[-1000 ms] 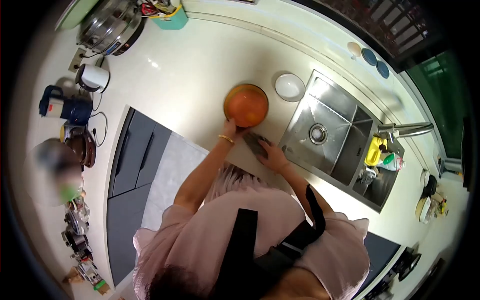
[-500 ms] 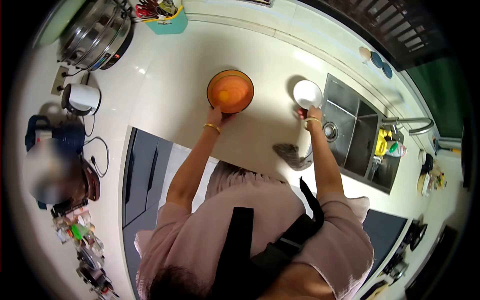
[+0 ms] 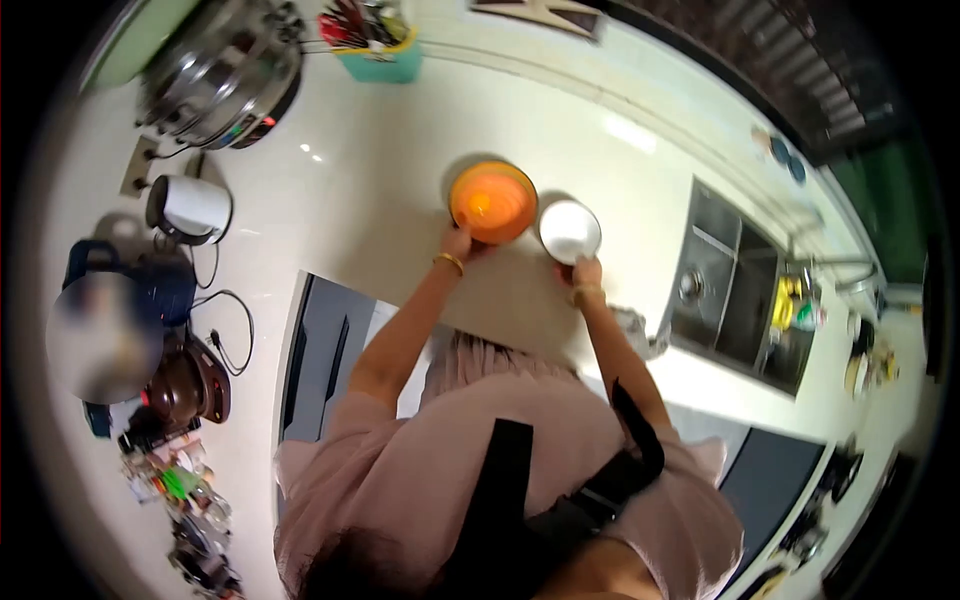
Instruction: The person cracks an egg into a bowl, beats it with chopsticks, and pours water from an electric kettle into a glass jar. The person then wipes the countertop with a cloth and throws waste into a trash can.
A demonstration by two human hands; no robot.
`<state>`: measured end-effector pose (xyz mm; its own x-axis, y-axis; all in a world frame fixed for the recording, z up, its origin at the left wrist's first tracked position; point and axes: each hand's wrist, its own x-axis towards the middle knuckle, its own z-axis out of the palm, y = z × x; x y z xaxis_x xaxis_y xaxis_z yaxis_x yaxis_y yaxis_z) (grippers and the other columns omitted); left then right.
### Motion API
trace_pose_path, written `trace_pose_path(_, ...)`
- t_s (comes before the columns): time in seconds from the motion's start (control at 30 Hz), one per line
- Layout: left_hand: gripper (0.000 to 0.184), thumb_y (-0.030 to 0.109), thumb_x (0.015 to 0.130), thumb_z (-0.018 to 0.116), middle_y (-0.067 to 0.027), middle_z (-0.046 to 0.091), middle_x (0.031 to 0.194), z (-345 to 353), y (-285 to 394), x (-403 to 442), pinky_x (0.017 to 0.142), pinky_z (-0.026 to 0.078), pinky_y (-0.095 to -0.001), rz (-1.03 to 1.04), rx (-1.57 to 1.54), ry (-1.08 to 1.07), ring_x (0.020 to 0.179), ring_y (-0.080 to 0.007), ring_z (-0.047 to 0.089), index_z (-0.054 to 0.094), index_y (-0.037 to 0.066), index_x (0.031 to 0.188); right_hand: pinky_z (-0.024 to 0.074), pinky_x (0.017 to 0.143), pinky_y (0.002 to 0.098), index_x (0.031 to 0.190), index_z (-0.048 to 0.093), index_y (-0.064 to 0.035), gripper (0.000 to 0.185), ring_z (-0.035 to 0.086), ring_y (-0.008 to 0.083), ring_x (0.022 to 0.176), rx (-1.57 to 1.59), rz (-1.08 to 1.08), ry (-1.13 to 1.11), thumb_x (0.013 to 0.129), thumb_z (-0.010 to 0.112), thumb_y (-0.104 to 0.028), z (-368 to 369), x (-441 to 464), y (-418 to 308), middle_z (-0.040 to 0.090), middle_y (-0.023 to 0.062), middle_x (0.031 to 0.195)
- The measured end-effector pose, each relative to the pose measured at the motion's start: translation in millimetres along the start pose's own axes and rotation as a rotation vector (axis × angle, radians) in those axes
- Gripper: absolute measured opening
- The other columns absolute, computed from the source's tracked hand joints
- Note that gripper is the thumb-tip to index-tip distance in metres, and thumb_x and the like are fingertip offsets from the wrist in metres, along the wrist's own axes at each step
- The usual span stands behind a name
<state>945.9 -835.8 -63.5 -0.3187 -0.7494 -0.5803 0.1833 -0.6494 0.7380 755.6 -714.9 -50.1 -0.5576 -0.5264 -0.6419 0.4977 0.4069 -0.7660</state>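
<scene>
On the pale desk (image 3: 370,210), away from the sink (image 3: 722,285), the larger orange bowl (image 3: 500,200) faces mouth up, round with no long axis, its near rim pinched in the partly closed left hand (image 3: 461,243). The smaller white bowl (image 3: 570,231), equally round and opening upward, has just come from the sink's edge to its right, so the pair now sit side by side, whether touching I cannot tell; the right hand (image 3: 585,273) curls around its near rim.

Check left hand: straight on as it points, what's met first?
The orange bowl the left hand holds; past that, countertop, then likely the back wall. Depth is unclear.
</scene>
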Motion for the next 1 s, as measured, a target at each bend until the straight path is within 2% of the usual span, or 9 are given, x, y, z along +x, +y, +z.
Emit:
trace_pose_path(0.1, 0.045, 0.040, 0.084, 0.039, -0.0145, 0.055, 0.095, 7, 19, -24, 0.056, 0.052, -0.0349, -0.060, 0.009, 0.057, 0.070, -0.0270, 0.060, 0.036, 0.004, 0.112, 0.0429, 0.039, 0.0281, 0.096, 0.048, -0.0023, 0.033, 0.055, 0.0181, 0.050, -0.169, -0.079, -0.037, 0.081, 0.040, -0.031, -4, -6, 1, 0.058, 0.0092, 0.068)
trace_pose_path(0.17, 0.046, 0.038, 0.084, 0.041, -0.0132, 0.053, 0.099, 8, 28, -38, 0.059, 0.052, -0.0347, -0.131, -0.029, 0.055, 0.074, -0.0263, 0.059, 0.034, 0.005, 0.115, 0.0391, 0.038, 0.0260, 0.096, 0.049, -0.0054, 0.039, 0.053, 0.0160, 0.048, -0.259, 0.057, -0.136, 0.080, 0.043, -0.041, -13, -9, -9, 0.058, 0.0073, 0.068)
trace_pose_path(0.33, 0.058, 0.040, 0.078, 0.051, -0.0163, 0.053, 0.098, -6, 61, -46, 0.060, 0.052, -0.0348, -0.243, 0.469, 0.191, 0.075, -0.0255, 0.060, 0.029, 0.007, 0.121, 0.0332, 0.034, 0.0227, 0.098, 0.044, -0.0039, 0.039, 0.050, 0.0133, 0.044, -0.276, -0.045, -0.077, 0.076, 0.054, -0.035, -51, -6, -20, 0.057, 0.0096, 0.065)
trace_pose_path(0.5, 0.058, 0.037, 0.072, 0.060, -0.0078, 0.054, 0.063, -83, 142, 14, 0.048, 0.045, -0.0239, 0.217, 0.507, 0.351, 0.047, -0.0147, 0.051, 0.040, -0.001, 0.112, 0.0346, 0.034, 0.0224, 0.097, 0.040, -0.0013, 0.035, 0.049, 0.0136, 0.043, -0.229, -0.213, 0.143, 0.076, 0.057, -0.024, -92, -13, -28, 0.055, 0.0104, 0.064)
trace_pose_path(0.6, 0.046, 0.035, 0.072, 0.061, -0.0051, 0.052, 0.063, -99, 221, 42, 0.043, 0.041, -0.0218, 0.483, 0.506, 0.407, 0.048, -0.0103, 0.048, 0.048, 0.000, 0.098, 0.0355, 0.034, 0.0222, 0.095, 0.041, -0.0015, 0.028, 0.049, 0.0126, 0.044, -0.199, -0.239, 0.213, 0.078, 0.054, -0.020, -85, -21, -35, 0.056, 0.0099, 0.065)
trace_pose_path(0.7, 0.046, 0.033, 0.071, 0.063, -0.0049, 0.054, 0.061, -128, 282, 123, 0.041, 0.040, -0.0222, 0.824, 0.767, 0.510, 0.046, -0.0105, 0.048, 0.051, 0.000, 0.101, 0.0365, 0.036, 0.0217, 0.092, 0.045, -0.0040, 0.021, 0.050, 0.0116, 0.046, -0.187, -0.255, 0.248, 0.078, 0.052, -0.018, -59, -27, -33, 0.056, 0.0072, 0.065)
trace_pose_path(0.73, 0.046, 0.033, 0.071, 0.063, -0.0049, 0.054, 0.061, -125, 304, 129, 0.041, 0.040, -0.0222, 0.832, 0.770, 0.491, 0.046, -0.0105, 0.048, 0.051, 0.000, 0.101, 0.0368, 0.037, 0.0214, 0.091, 0.046, -0.0052, 0.021, 0.050, 0.0112, 0.047, -0.190, -0.267, 0.255, 0.078, 0.053, -0.020, -45, -29, -32, 0.056, 0.0062, 0.066)
trace_pose_path(0.8, 0.050, 0.036, 0.066, 0.063, -0.0144, 0.060, 0.082, -111, 341, 137, 0.073, 0.044, -0.0328, 0.821, 0.839, 0.513, 0.080, -0.0252, 0.057, 0.053, 0.003, 0.103, 0.0373, 0.038, 0.0214, 0.090, 0.047, -0.0053, 0.020, 0.050, 0.0111, 0.048, -0.179, -0.270, 0.240, 0.078, 0.053, -0.020, -15, -40, -28, 0.056, 0.0062, 0.065)
trace_pose_path(1.0, 0.042, 0.031, 0.066, 0.063, -0.0101, 0.061, 0.083, -87, 393, 160, 0.073, 0.044, -0.0316, 0.813, 1.046, 0.446, 0.080, -0.0234, 0.057, 0.056, 0.005, 0.099, 0.0392, 0.037, 0.0205, 0.087, 0.049, -0.0032, 0.016, 0.052, 0.0117, 0.046, -0.160, -0.311, 0.149, 0.080, 0.052, -0.017, 56, -85, -19, 0.056, 0.0076, 0.064)
